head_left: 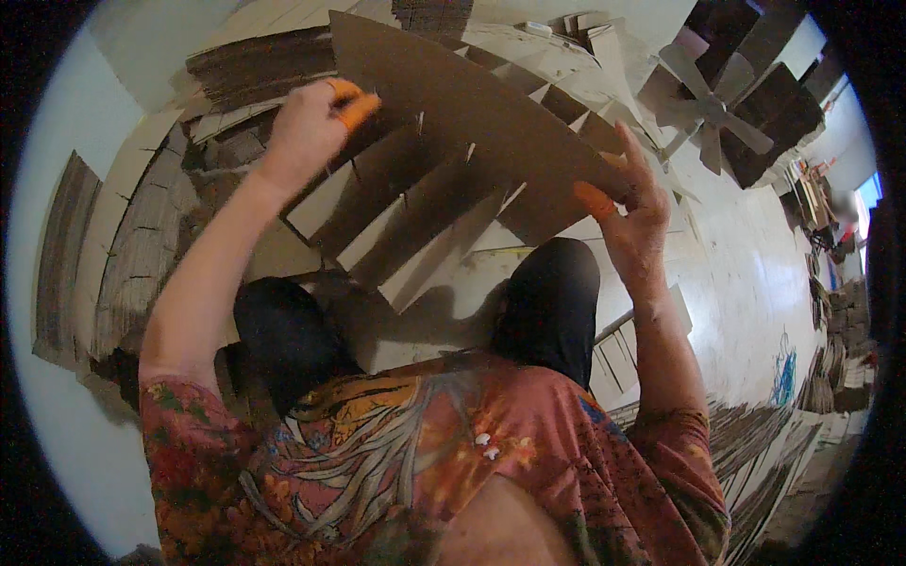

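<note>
A brown cardboard divider grid (453, 141), one long slotted strip with several cross strips hanging from it, is held up in front of me. My left hand (307, 127) grips the strip's left end, with orange rubber tips on thumb and finger. At the strip's right end, my right hand (628, 203) pinches its lower edge, an orange tip on the thumb. The cross strips (406, 222) slant down toward my knees in dark trousers (552, 302).
Stacks of flat slotted cardboard strips (142, 236) lie on the floor to my left and more (755, 462) at lower right. Assembled cardboard grids (736, 104) are piled at upper right. A pale floor (746, 274) stretches to the right.
</note>
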A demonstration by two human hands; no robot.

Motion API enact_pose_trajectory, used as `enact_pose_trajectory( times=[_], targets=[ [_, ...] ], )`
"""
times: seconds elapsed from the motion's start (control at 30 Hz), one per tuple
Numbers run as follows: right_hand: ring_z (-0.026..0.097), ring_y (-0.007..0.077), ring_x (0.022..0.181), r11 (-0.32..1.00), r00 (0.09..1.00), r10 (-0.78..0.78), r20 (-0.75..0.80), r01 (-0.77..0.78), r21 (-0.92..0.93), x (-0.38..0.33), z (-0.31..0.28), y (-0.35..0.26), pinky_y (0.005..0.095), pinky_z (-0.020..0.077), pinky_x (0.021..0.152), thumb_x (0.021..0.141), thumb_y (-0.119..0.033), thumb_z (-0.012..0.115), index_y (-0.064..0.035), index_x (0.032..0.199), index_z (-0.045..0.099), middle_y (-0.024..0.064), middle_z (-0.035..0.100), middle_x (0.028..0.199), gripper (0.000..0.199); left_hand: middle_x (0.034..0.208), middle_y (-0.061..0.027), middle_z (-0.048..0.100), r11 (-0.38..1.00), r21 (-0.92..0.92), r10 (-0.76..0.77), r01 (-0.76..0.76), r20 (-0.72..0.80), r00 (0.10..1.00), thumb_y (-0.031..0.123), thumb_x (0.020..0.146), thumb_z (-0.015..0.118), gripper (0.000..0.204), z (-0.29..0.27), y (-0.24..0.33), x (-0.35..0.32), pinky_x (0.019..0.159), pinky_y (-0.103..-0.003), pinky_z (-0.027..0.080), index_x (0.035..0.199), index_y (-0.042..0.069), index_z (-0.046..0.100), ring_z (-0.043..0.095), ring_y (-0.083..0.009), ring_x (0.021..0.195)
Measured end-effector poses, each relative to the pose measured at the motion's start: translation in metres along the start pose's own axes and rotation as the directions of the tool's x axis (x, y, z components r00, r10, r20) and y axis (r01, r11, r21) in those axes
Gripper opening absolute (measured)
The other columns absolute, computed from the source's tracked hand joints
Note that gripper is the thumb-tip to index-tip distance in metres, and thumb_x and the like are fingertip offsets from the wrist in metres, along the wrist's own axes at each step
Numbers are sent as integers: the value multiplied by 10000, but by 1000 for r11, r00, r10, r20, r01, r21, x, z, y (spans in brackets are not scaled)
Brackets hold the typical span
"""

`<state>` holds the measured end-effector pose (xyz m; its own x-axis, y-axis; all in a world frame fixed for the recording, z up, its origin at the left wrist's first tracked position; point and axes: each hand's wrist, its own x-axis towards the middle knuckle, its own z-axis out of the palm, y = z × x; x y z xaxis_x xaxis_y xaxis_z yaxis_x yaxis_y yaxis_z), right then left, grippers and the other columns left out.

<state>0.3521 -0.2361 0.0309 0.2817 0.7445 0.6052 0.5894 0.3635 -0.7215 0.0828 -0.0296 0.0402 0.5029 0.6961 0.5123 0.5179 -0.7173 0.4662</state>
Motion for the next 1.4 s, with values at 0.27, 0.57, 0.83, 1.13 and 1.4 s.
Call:
enact_pose_trajectory(
  times=[0.27, 0.57, 0.83, 1.13, 1.4],
  targets=[
    [650, 292, 831, 974, 942, -104, 320, 162, -158, 11, -18, -15, 323, 483, 731, 796, 46, 546, -93, 1269, 482, 223, 621, 935, 497, 797, -224, 608, 990, 139, -51, -5, 399, 916, 127, 774, 584, 151, 32, 56, -42, 716, -468, 460, 789, -20, 619, 579, -403, 799],
    [662, 258, 807, 932, 932, -263, 250, 312, -182, 9, -14, -5, 274, 478, 699, 810, 43, 562, -110, 1253, 510, 202, 639, 938, 472, 794, -216, 611, 999, -38, 15, 2, 448, 894, 130, 773, 582, 154, 37, 53, -38, 700, -454, 454, 834, 0, 636, 586, -388, 792],
    [624, 287, 752, 946, 940, -185, 286, 249, -208, 7, -20, -5, 324, 485, 705, 772, 85, 516, -79, 1256, 495, 204, 623, 900, 512, 818, -226, 608, 1000, 8, -1, -3, 445, 895, 123, 773, 590, 171, 38, 53, -37, 708, -447, 456, 867, -11, 643, 585, -394, 798],
    [622, 362, 805, 957, 880, -34, 474, 165, -237, -6, -6, 14, 328, 484, 707, 799, 72, 514, -72, 1272, 479, 255, 592, 934, 495, 739, -211, 598, 991, -82, -45, 102, 518, 854, 174, 804, 616, 208, 32, 70, -39, 610, -396, 425, 860, -25, 632, 549, -337, 628],
    [631, 334, 871, 938, 907, -19, 420, 162, -307, -5, 2, 55, 327, 482, 767, 751, 104, 497, -60, 1258, 494, 216, 611, 1032, 533, 735, -156, 627, 994, -104, 21, -36, -145, 989, 175, 813, 648, 196, 7, 30, -6, 584, -282, 458, 923, 14, 648, 552, -180, 592]
  ],
)
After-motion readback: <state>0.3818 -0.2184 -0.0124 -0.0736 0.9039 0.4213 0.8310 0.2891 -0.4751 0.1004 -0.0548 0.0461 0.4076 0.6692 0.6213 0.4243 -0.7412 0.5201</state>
